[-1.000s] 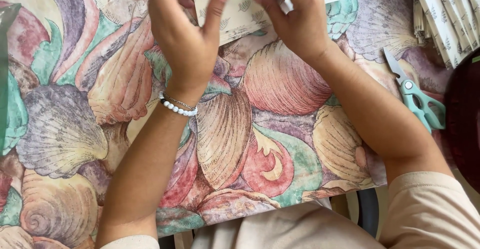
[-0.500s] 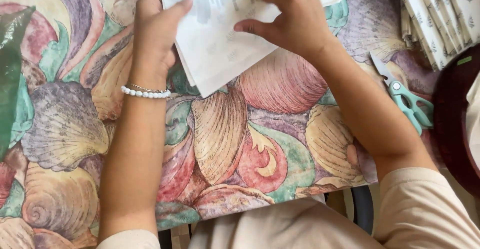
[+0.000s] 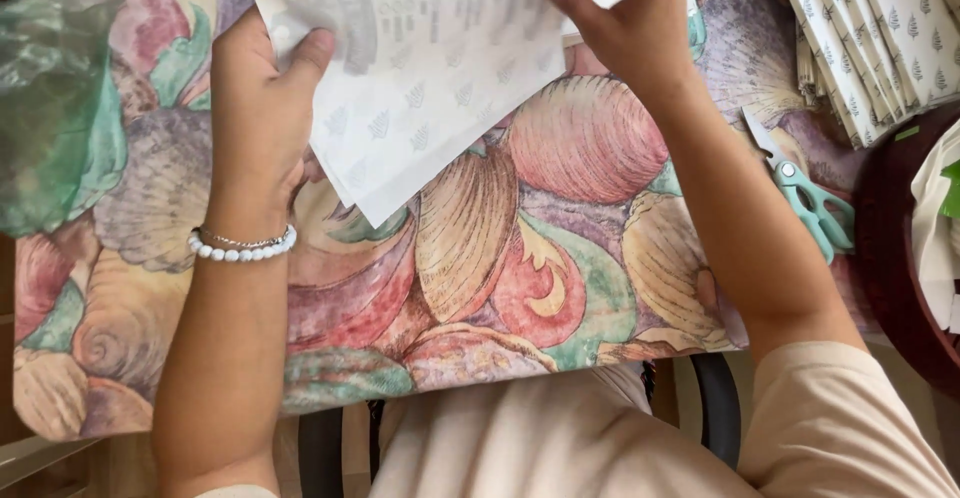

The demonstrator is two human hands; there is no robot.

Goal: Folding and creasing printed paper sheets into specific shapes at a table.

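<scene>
My left hand (image 3: 262, 108) and right hand (image 3: 640, 28) pinch the thin white printed paper sheet (image 3: 430, 78) between them over the shell-patterned tablecloth (image 3: 520, 278); uneven pulling could tear it.

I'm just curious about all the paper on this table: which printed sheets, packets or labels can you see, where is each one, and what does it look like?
Printed sheet: held above the shell-patterned tablecloth by left hand and right hand; white, rectangular, grey print and faint leaf motifs, blurred.
Stack of patterned papers: top right, fanned; white with small dark tree motifs.
Plastic bag: top left, crumpled, translucent green.
No screens or signs.
</scene>
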